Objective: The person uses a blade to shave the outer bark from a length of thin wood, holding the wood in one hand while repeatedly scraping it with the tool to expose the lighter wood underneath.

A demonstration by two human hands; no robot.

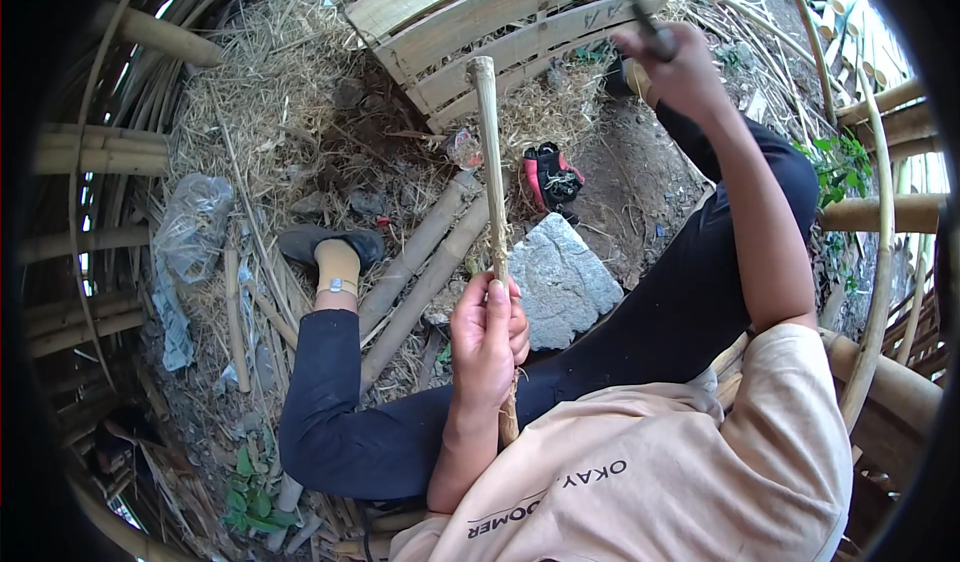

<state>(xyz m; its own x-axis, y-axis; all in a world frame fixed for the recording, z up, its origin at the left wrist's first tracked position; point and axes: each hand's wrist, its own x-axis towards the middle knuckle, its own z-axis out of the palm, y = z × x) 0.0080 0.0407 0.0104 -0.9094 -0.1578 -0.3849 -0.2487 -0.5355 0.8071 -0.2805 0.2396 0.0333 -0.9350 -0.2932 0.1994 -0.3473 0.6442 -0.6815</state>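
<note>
- Bamboo stick (pixel 491 162) stands near upright between the knees, left hand (pixel 487 342) wrapped tight around its lower part.
- Right hand (pixel 680 67) is raised, fist closed on a dark tool handle (pixel 645 17).
- One grey flat stone (pixel 565 277), two bamboo poles (pixel 420 262) on the ground.
- Crumpled clear plastic bag (pixel 190 224) far left.

Left hand (pixel 487 337) in closed grip, right hand (pixel 680 67) raised, seemingly clenched

Person wearing a beige short-sleeved shirt (pixel 680 462) with dark lettering, black trousers (pixel 690 292), a dark slip-on shoe (pixel 305 242), both forearms showing bare
</note>
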